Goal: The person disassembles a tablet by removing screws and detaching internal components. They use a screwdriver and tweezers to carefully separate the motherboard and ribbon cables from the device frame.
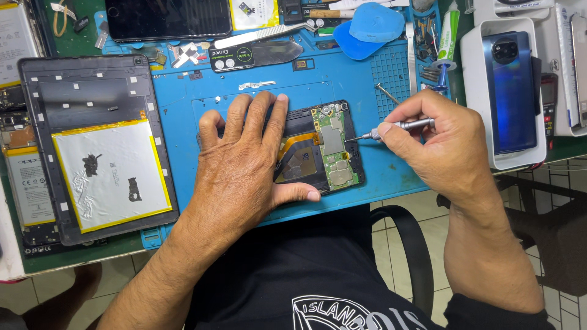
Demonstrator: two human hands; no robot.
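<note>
The opened phone [318, 146], back cover already off and green board exposed, is pressed flat by the left hand [244, 159] while a screwdriver [391, 129], gripped in the right hand [440, 137], is set at the board's edge.

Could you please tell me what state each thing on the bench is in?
Small black phone: back off, green board exposed, pinned by left hand.
Slim metal screwdriver: held in right hand, tip on board.
Large black tablet: opened, battery showing.
Blue phone: intact, in white tray.
</note>
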